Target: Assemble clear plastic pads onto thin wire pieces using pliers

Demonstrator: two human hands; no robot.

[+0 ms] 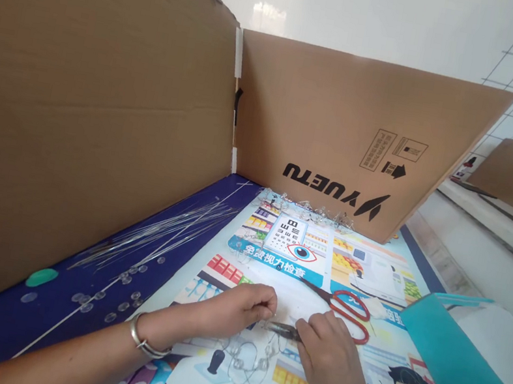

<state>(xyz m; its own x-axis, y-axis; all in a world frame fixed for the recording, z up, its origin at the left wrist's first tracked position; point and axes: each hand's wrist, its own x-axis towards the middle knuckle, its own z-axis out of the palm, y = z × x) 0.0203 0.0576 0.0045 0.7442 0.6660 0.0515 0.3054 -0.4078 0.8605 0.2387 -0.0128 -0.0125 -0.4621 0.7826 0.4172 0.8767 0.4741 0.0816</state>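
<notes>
My left hand (250,309), with a silver bangle (146,339) on the wrist, is closed in a pinch; what it pinches is too small to make out, though it is at the end of the wire piece. My right hand (331,357) grips dark pliers (282,330), whose jaws point left and almost touch my left fingertips. Below the pliers hangs or lies a looped wire piece with clear beads (251,360). Red-handled scissors (340,305) lie just beyond my right hand, blades to the left.
Long thin wires (165,229) and loose clear beads (128,275) lie on the blue surface at left. Beaded wire pieces (317,213) line the foot of the cardboard wall (338,120). A green piece (41,277) is far left; a teal box (467,375) stands right.
</notes>
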